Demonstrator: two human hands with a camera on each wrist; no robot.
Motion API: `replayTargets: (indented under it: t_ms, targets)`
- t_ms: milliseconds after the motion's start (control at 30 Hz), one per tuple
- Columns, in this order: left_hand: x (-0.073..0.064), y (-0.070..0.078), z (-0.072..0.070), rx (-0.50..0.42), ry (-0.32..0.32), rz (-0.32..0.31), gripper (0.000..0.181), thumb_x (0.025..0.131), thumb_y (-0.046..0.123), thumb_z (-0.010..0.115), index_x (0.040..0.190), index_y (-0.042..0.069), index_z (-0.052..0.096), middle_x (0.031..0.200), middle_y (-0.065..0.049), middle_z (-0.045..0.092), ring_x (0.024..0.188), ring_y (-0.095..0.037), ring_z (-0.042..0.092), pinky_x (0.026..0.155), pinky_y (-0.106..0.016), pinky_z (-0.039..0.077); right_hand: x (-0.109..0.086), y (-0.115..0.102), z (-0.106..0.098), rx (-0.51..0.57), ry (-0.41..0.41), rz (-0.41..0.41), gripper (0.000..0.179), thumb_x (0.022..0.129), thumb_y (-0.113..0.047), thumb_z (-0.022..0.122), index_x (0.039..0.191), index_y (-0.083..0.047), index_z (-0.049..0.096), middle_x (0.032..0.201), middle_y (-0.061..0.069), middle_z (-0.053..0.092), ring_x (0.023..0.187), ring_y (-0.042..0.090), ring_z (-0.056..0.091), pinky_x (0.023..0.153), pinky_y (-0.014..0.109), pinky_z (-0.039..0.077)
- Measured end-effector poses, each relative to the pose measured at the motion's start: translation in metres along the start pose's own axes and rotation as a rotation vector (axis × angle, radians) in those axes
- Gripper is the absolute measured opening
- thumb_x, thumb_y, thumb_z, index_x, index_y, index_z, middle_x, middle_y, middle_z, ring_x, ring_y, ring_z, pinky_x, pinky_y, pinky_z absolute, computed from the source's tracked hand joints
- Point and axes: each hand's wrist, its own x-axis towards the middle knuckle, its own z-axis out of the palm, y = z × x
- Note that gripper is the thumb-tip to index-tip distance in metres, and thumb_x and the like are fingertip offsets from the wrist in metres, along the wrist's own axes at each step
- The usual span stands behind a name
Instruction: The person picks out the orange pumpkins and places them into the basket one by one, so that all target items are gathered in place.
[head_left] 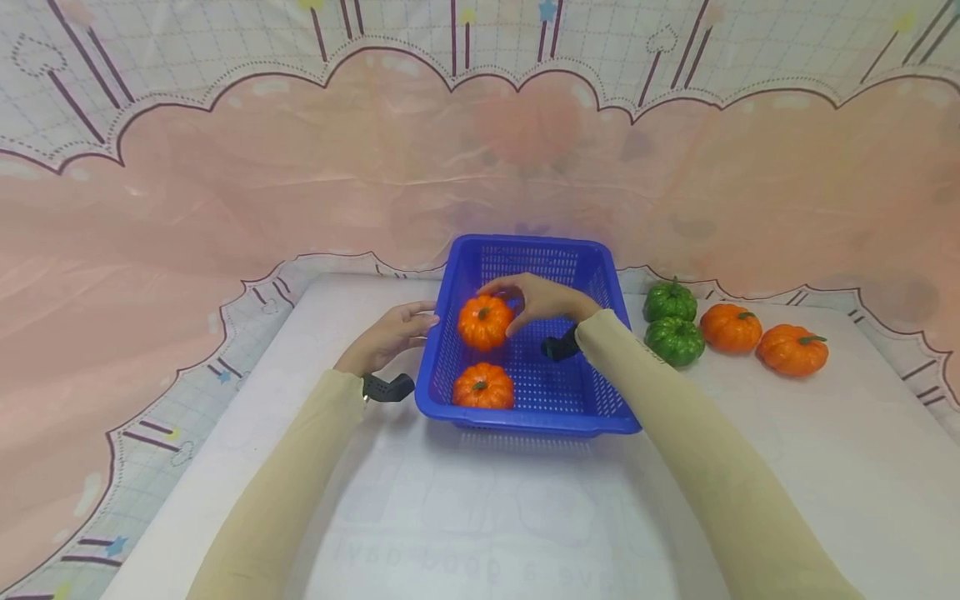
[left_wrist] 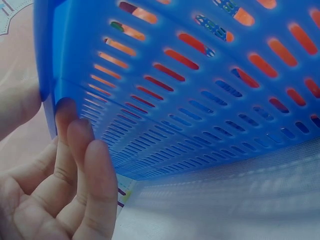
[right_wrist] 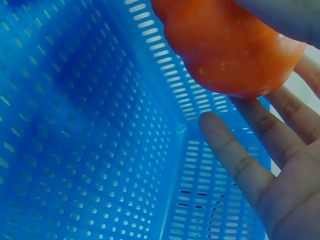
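Observation:
A blue plastic basket point(head_left: 525, 422) with slotted walls stands on the white tabletop. My right hand point(head_left: 542, 298) reaches inside and grips an orange toy pumpkin point(head_left: 483, 323), thumb on one side and fingers on the other. The right wrist view shows that pumpkin point(right_wrist: 230, 55) between thumb and fingers, above the basket's slotted floor. A second orange pumpkin point(head_left: 483, 387) sits in the basket's near left corner. At the basket's left side, my left hand point(head_left: 390, 335) holds the rim; in the left wrist view its fingers point(left_wrist: 100, 175) lie against the outer wall, under the rim.
Right of the basket stand two green pumpkins point(head_left: 671, 302), one in front of the other. Two more orange pumpkins point(head_left: 731, 328) lie farther right. A patterned pink cloth point(head_left: 360, 192) hangs behind the table.

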Motion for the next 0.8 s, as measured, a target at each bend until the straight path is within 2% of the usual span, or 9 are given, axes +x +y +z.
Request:
replayTargets:
  t_ms: [167, 500, 800]
  targets:
    - [0.0006, 0.0002, -0.0003, 0.001, 0.003, -0.001, 0.052, 0.097, 0.017, 0.048, 0.143, -0.003, 0.032, 0.124, -0.016, 0.058, 0.091, -0.004, 0.061, 0.109, -0.048, 0.038, 0.0006, 0.0024, 0.0019, -0.018, -0.015, 0.010, 0.068, 0.074, 0.003, 0.073, 0.137, -0.006, 0.047, 0.142, 0.012, 0.046, 0.131, 0.030, 0.045, 0.098, 0.040, 0.049]
    - [-0.0005, 0.0017, 0.0001, -0.006, -0.010, -0.007, 0.055, 0.098, 0.017, 0.047, 0.145, -0.002, 0.027, 0.138, -0.030, 0.044, 0.093, -0.003, 0.060, 0.110, -0.048, 0.036, 0.0012, 0.0055, 0.0037, -0.038, -0.045, 0.025, 0.067, 0.075, 0.003, 0.072, 0.136, -0.007, 0.047, 0.143, 0.013, 0.045, 0.132, 0.030, 0.043, 0.101, 0.041, 0.047]
    - [0.0000, 0.0007, -0.0006, 0.006, -0.015, -0.009, 0.056, 0.098, 0.019, 0.047, 0.146, -0.002, 0.026, 0.139, -0.029, 0.043, 0.096, -0.005, 0.060, 0.110, -0.047, 0.035, 0.0025, 0.0081, 0.0044, -0.088, -0.051, 0.051, 0.066, 0.075, 0.001, 0.073, 0.136, -0.010, 0.048, 0.142, 0.011, 0.046, 0.132, 0.030, 0.043, 0.099, 0.040, 0.048]
